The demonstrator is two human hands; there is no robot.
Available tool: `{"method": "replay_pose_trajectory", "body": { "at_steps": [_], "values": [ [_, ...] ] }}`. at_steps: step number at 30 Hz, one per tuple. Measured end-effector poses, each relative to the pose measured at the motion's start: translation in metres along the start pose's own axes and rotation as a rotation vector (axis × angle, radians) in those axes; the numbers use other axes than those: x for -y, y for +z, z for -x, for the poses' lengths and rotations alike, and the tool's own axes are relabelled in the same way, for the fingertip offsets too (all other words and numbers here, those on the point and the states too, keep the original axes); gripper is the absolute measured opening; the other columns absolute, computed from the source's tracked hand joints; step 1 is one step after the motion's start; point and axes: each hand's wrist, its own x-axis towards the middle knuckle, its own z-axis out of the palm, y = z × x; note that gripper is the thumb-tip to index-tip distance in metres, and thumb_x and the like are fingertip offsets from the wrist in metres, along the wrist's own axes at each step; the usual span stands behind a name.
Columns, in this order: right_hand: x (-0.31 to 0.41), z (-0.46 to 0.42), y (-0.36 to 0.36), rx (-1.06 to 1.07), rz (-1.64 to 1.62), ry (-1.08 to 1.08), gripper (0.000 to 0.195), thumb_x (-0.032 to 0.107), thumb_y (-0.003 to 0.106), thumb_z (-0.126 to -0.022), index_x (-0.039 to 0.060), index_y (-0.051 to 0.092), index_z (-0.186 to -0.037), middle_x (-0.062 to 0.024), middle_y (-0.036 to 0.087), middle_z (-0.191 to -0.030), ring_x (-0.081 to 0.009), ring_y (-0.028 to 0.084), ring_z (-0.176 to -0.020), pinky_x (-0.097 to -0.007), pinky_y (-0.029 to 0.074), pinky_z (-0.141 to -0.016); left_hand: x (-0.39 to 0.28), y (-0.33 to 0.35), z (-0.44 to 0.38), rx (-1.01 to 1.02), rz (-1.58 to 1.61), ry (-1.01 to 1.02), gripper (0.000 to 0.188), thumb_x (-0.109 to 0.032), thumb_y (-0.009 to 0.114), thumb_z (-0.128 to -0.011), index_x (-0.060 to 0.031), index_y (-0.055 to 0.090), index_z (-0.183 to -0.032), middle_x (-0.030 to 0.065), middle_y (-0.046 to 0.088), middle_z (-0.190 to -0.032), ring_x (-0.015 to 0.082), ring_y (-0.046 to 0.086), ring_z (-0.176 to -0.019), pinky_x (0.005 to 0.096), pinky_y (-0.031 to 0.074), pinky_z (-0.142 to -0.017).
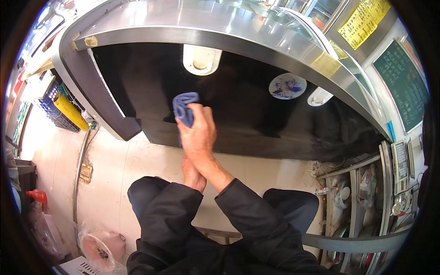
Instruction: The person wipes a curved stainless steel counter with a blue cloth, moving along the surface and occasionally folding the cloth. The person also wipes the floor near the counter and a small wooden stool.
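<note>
My right hand (197, 134) grips a folded blue cloth (185, 106), which stands out in front of the black panel (240, 103) of a metal counter. Whether the cloth touches the panel cannot be told. Beneath my right wrist, my left hand (193, 175) is crossed over and mostly covered, so its fingers do not show. A white recessed handle (202, 60) sits in the panel above the cloth. Farther right are a round sticker with a blue floral print (287, 86) and a second white handle (319, 96).
The steel countertop (172, 17) overhangs the panel. At left stand a dark plastic crate (51, 106) and a yellow tube (70, 110). A pink lined bin (106, 247) is at lower left. Shelves (347, 206) and a keyboard (401, 161) are at right. Light tiles (147, 161) cover the floor.
</note>
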Motion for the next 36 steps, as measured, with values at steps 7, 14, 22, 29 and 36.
{"method": "replay_pose_trajectory", "body": {
  "at_steps": [7,14,22,29,36],
  "values": [
    [0.037,0.008,0.091,0.347,0.031,-0.093,0.043,0.011,0.078,-0.081,0.018,0.061,-0.12,-0.0148,0.059,-0.102,-0.0415,0.068,-0.089,-0.0523,0.054,-0.072,-0.027,-0.052,-0.027,0.044,0.054,0.066,0.045,-0.038,0.054,-0.105,-0.0079,0.05,-0.138,0.0096,0.06,-0.128,0.024,0.057,-0.123,0.0406,0.048,-0.11],
    [0.023,-0.003,0.101,0.874,-0.468,0.357,0.071,0.015,0.068,-0.08,-0.0029,0.047,-0.146,-0.0257,0.057,-0.142,-0.0365,0.05,-0.137,-0.0389,0.038,-0.113,-0.051,-0.069,-0.035,0.151,0.035,0.07,0.033,-0.03,0.052,-0.107,-0.0077,0.058,-0.131,0.0069,0.063,-0.126,0.0228,0.061,-0.118,0.0363,0.051,-0.103],
    [-0.062,-0.016,-0.124,0.469,-1.255,0.524,0.052,0.007,0.077,-0.084,0.0045,0.06,-0.133,-0.0086,0.067,-0.123,-0.017,0.062,-0.116,-0.0352,0.051,-0.101,-0.03,-0.023,-0.024,-0.03,-0.19,-0.041,0.029,-0.027,0.058,-0.103,-0.0103,0.061,-0.127,0.002,0.066,-0.118,0.0172,0.062,-0.11,0.0335,0.047,-0.103],
    [-0.18,0.023,-0.323,-0.101,-1.047,0.645,0.047,0.003,0.074,-0.087,0.003,0.06,-0.132,-0.0073,0.067,-0.125,-0.0202,0.065,-0.114,-0.0401,0.051,-0.104,0.008,-0.019,-0.033,-0.002,-0.313,-0.166,0.018,-0.023,0.06,-0.102,-0.011,0.065,-0.113,-0.0017,0.068,-0.101,0.0115,0.064,-0.095,0.0274,0.051,-0.092],
    [-0.326,0.014,-0.473,-0.914,-0.796,0.632,0.038,0.002,0.07,-0.088,0.0045,0.062,-0.125,-0.0097,0.068,-0.12,-0.0275,0.066,-0.11,-0.0445,0.055,-0.098,0.043,-0.022,-0.046,-0.052,-0.467,-0.21,0.015,-0.026,0.06,-0.101,-0.0143,0.066,-0.109,-0.0041,0.069,-0.099,0.0095,0.064,-0.091,0.0249,0.052,-0.087]
  ]
}}
